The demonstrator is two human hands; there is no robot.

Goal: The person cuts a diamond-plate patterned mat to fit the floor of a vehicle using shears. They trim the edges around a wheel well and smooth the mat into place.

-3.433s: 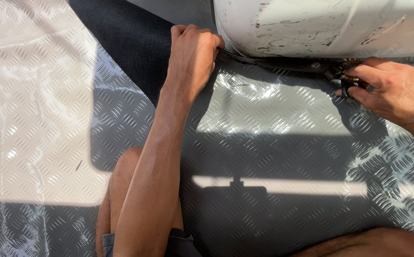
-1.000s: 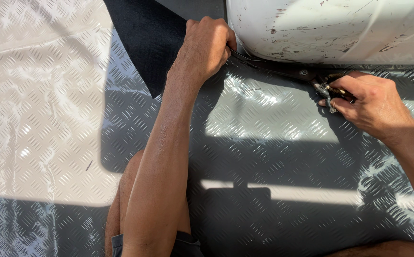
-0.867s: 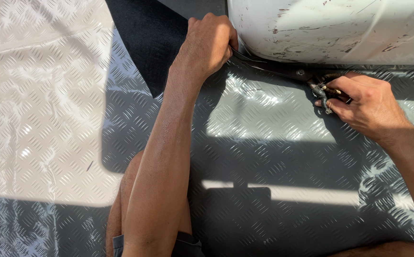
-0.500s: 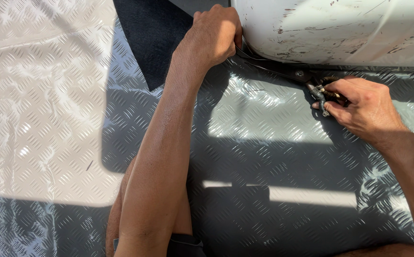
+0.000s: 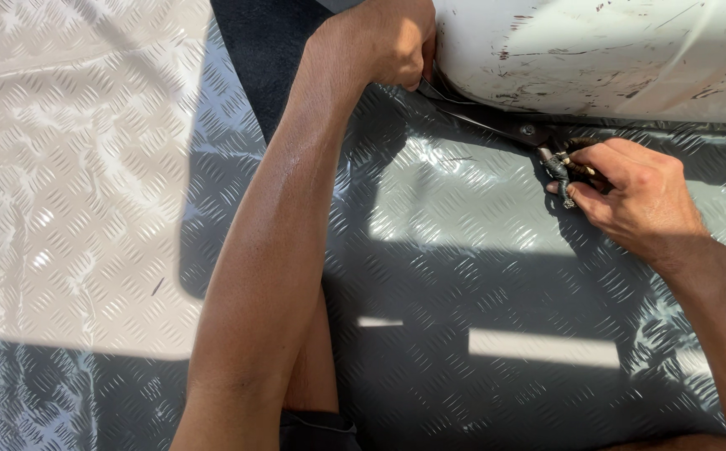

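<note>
My left hand [image 5: 388, 42] is closed on the edge of a grey diamond-pattern sheet [image 5: 455, 276], right where it meets a scuffed white curved body [image 5: 597, 50] at the top. My right hand [image 5: 634, 200] grips the dark handles of a pair of scissors [image 5: 538, 142]. The thin blades point left along the lower edge of the white body, toward my left hand. My left forearm crosses the middle of the view, and a knee shows beneath it.
A lighter, sunlit stretch of the same patterned sheet [image 5: 71, 167] covers the left side. A dark carpeted strip [image 5: 258, 58] shows between it and my left arm. Shadows fall across the lower part of the sheet.
My left hand has shifted up and right along the white body's edge. My right hand with the scissors has edged slightly left, following the same edge.
</note>
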